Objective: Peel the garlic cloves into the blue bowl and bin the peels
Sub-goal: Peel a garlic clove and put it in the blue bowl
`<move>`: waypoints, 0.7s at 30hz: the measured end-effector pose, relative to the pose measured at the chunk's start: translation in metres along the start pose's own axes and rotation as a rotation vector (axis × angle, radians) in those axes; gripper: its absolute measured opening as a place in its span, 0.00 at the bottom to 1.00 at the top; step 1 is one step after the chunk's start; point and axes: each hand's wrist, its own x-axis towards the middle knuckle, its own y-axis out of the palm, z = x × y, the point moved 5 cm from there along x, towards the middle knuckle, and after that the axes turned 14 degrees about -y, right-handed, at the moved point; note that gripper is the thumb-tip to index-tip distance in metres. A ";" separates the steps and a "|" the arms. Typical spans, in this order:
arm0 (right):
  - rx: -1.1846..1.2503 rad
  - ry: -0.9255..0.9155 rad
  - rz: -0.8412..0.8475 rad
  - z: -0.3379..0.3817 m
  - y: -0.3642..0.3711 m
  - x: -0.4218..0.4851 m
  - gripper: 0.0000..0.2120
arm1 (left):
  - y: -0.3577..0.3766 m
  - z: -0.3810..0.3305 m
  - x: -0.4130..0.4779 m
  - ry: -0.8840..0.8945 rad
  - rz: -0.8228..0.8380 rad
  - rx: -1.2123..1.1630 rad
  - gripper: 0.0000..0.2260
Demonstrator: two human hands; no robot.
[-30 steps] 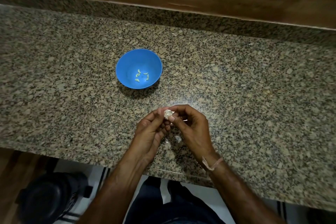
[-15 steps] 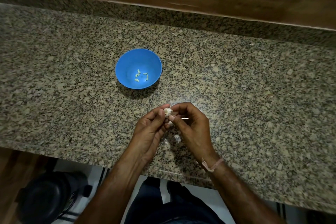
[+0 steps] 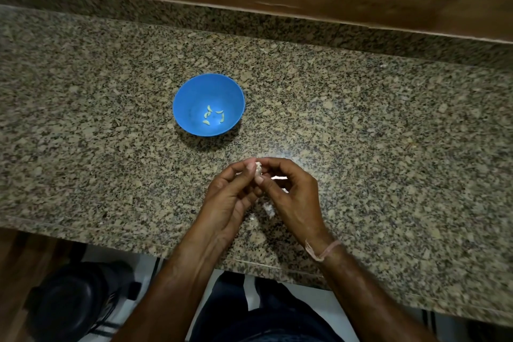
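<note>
Both hands meet over the near part of the counter [image 3: 361, 119]. The left hand [image 3: 227, 197] and the right hand [image 3: 291, 197] are closed together on one garlic clove [image 3: 258, 169], pinching it between their thumbs and fingertips with the other fingers curled loosely beneath. The clove is held just above the counter, on the person's side of the blue bowl [image 3: 194, 91] and a little to its right, clear of the rim. Only a small pale part of it shows between the fingertips. Its long axis seems to run away from the person, roughly toward the back of the counter, but which end is the tip cannot be told. A few peeled cloves [image 3: 213, 116] lie in the bottom of the bowl. Bits of white peel [image 3: 268, 208] lie on the counter under the hands. A pale thread [image 3: 323, 251] circles the right wrist, and a dark round container [image 3: 72, 302] stands on the floor at lower left. Compared with a second ago, the hands and clove sit slightly farther from the counter's front edge, and less of the clove shows. The bowl and its contents have not moved.
</note>
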 end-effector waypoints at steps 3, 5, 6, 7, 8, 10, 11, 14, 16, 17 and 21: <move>0.003 -0.015 -0.014 -0.001 -0.001 0.002 0.14 | -0.002 0.001 0.002 -0.027 -0.009 -0.030 0.20; 0.014 -0.010 -0.016 -0.004 -0.002 0.002 0.14 | -0.004 0.002 0.004 -0.040 -0.008 -0.040 0.20; 0.018 -0.006 -0.016 -0.004 -0.003 0.002 0.14 | -0.004 0.002 0.004 -0.043 -0.008 -0.044 0.20; 0.024 -0.004 -0.017 -0.005 -0.003 0.002 0.14 | -0.004 0.003 0.005 -0.045 -0.008 -0.049 0.19; 0.031 -0.004 -0.019 -0.005 -0.004 0.002 0.13 | -0.004 0.003 0.006 -0.046 -0.005 -0.053 0.18; 0.031 -0.012 -0.020 -0.004 -0.005 0.002 0.12 | -0.003 0.004 0.007 -0.051 -0.002 -0.059 0.14; 0.014 -0.021 -0.016 -0.004 -0.006 0.002 0.11 | -0.003 0.004 0.007 -0.054 -0.001 -0.064 0.11; -0.060 -0.072 0.015 0.000 -0.007 0.005 0.10 | -0.003 0.003 0.008 -0.056 0.003 -0.060 0.10; -0.092 -0.095 0.028 0.001 -0.009 0.007 0.09 | -0.003 0.003 0.008 -0.053 0.000 -0.043 0.11; -0.100 -0.095 0.031 0.001 -0.010 0.007 0.09 | -0.003 0.003 0.008 -0.049 -0.002 -0.033 0.11; -0.153 -0.106 0.056 0.000 -0.010 0.007 0.08 | -0.004 0.003 0.006 -0.009 -0.039 0.021 0.08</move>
